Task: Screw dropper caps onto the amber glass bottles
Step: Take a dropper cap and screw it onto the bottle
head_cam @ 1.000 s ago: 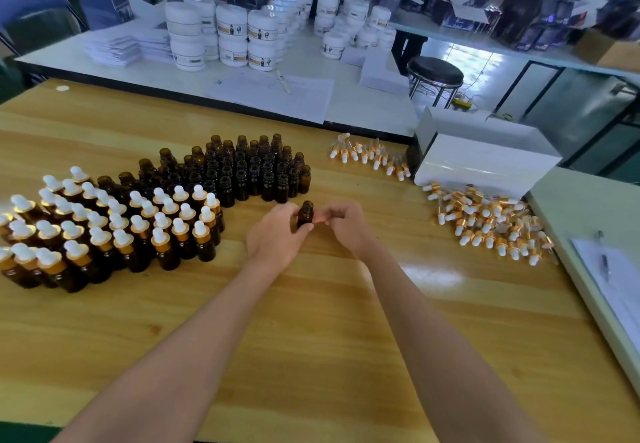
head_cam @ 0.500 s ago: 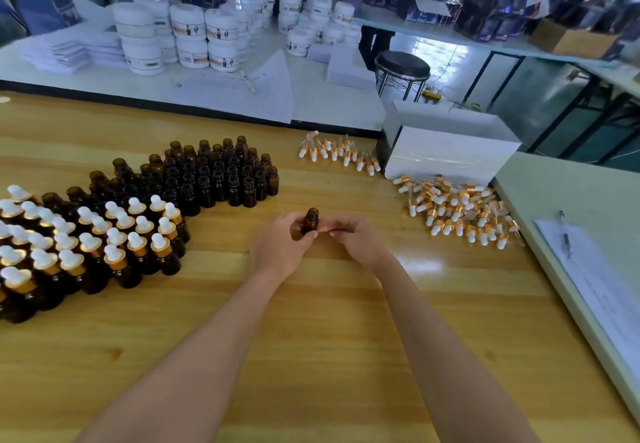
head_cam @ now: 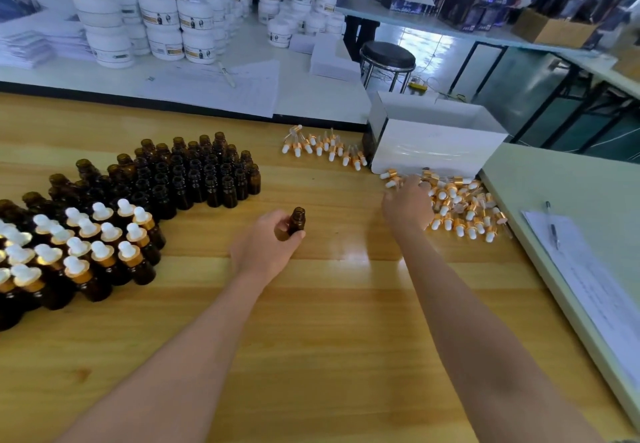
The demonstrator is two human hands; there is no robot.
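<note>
**A:** Where is the bottle being worked on?

**B:** A small, round, open-necked amber glass bottle (head_cam: 297, 223) is upright in the person's left hand (head_cam: 266, 252). It is over the middle of the pale wooden table (head_cam: 329, 338), just in front of the block of uncapped amber bottles (head_cam: 194, 172). Thumb and fingers curl round its lower body, and the threaded neck is bare.

**A:** And the other hand?

**B:** The right hand (head_cam: 408, 207) is out over the loose heap of dropper caps (head_cam: 460, 207), which have gold collars and white rubber bulbs. The heap lies beside a white cardboard box (head_cam: 436, 145). The fingers are blurred and turned away, so it cannot be told whether they pinch a cap.

**A:** How would these things handle?

**B:** The bottle looks light, rigid and smooth. It is likely slippery and would break if dropped. A grip round the body suits it and leaves the threads free. A cap looks lighter still, with a thin clear pipette that seems fragile and a soft bulb that would squash. The stiff gold collar is probably the place to pinch and turn it.

**A:** Anything else nearby?

**B:** Capped bottles (head_cam: 86, 245) crowd the left side of the table.
</note>
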